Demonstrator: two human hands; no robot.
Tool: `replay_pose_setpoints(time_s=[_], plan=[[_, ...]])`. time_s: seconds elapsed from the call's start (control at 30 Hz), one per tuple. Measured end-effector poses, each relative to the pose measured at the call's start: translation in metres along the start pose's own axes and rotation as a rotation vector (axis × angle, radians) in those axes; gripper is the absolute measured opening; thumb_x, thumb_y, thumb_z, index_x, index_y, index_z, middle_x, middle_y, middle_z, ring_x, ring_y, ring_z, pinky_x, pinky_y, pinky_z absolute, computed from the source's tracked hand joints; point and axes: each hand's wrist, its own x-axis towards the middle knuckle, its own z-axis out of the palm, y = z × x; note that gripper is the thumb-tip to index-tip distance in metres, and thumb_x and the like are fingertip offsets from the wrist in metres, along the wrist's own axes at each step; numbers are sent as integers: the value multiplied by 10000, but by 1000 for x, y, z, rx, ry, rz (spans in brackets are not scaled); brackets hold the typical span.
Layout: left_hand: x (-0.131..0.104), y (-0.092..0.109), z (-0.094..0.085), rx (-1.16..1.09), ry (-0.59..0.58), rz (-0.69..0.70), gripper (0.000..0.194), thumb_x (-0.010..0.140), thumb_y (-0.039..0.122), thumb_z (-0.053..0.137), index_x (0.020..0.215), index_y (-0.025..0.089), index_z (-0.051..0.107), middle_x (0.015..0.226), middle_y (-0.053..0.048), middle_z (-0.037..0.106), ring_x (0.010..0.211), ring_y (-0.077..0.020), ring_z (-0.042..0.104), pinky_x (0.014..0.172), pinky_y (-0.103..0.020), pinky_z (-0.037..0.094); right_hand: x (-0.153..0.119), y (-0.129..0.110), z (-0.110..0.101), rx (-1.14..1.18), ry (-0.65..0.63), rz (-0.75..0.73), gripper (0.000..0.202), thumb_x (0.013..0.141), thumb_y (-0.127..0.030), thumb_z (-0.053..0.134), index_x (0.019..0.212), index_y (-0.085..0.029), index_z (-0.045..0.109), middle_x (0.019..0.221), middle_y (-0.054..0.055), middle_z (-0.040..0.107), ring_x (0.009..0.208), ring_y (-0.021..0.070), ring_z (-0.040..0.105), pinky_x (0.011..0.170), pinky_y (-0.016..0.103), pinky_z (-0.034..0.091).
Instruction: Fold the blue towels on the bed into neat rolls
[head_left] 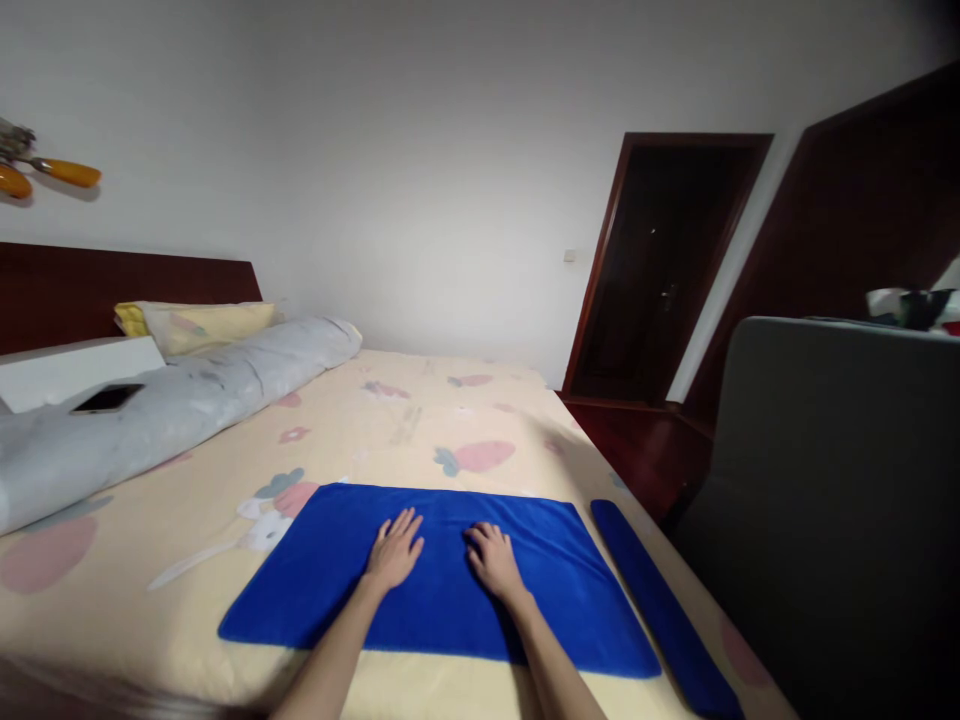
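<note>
A blue cloth (442,600) lies spread out on the bed's patterned sheet (405,420), with some wrinkles toward its right side. My left hand (394,550) rests flat on the cloth left of its middle, fingers spread. To the right, my right hand (493,558) also touches the cloth, its fingers slightly bent and apart, holding nothing. Beside the cloth's right edge lies a long, narrow folded blue cloth (660,610), which neither hand touches.
A long grey rolled bedding piece (225,390) with a phone (109,398) on it lies at the left. Behind it are a yellow pillow (217,325) and headboard (127,275). A dark grey panel (832,500) stands right of the bed.
</note>
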Motion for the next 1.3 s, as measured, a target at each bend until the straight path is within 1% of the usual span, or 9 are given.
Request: replay_pose_setpoints(time_s=[0.23,0.4,0.53,0.7,0.8,0.87,1.0,1.17,1.3], plan=[[-2,-102,-75,273,32,-432,571,939,435,315,1465,219,375,1587,-110,245,1469,-275,184,1153,-576,123,-18,123,-40,-146,-29,374,490,946,-418,356,1370,-218,500,1485,110,434,1392,262,337,1101,492,269],[-8,-122,-106,407,48,-618,591,952,409,234,1476,160,352,1573,-167,255,1458,-322,207,1105,-665,159,-22,165,-59,-182,-39,563,561,931,-404,343,1392,-110,469,1493,180,402,1406,297,325,1101,504,302],[2,-88,-83,471,66,-579,619,963,318,120,1486,26,278,1564,-262,193,1463,-380,135,1062,-730,132,-4,131,-48,-193,2,500,548,933,-266,272,1389,-12,438,1499,261,344,1419,338,284,1122,543,234],[23,-11,-8,421,-109,-136,555,953,361,273,1500,268,303,1591,-8,252,1468,-176,189,1176,-428,177,32,23,-2,-50,-118,31,490,952,-329,336,1412,-213,462,1491,77,435,1400,188,344,1125,347,275],[35,17,21,388,-171,-23,534,948,357,288,1476,309,350,1580,18,279,1457,-165,228,1170,-427,202,45,-22,22,6,-186,-123,485,935,-370,411,1413,-298,453,1490,12,438,1401,160,340,1125,335,275],[42,18,23,383,-166,-31,534,957,361,257,1480,299,345,1582,-2,273,1459,-186,226,1164,-471,208,50,-27,27,2,-192,-103,501,955,-406,371,1434,-269,426,1522,32,381,1423,167,296,1144,366,244],[46,-18,-3,398,-127,-135,552,965,428,232,1490,284,326,1589,-31,254,1465,-218,210,1161,-512,191,55,17,16,-57,-175,87,576,976,-487,276,1470,-205,366,1559,85,292,1451,208,225,1162,451,186],[42,-82,-48,413,-106,-286,574,960,474,232,1496,284,306,1595,-34,233,1473,-226,178,1163,-530,158,44,99,-10,-156,-191,351,575,974,-484,246,1495,-249,304,1587,44,230,1468,206,159,1167,474,157],[40,-116,-71,411,-90,-441,616,943,528,243,1504,279,283,1605,-41,189,1476,-257,155,1152,-568,160,28,147,-27,-224,-205,515,592,971,-495,221,1515,-261,239,1600,29,191,1474,195,132,1172,459,151]])
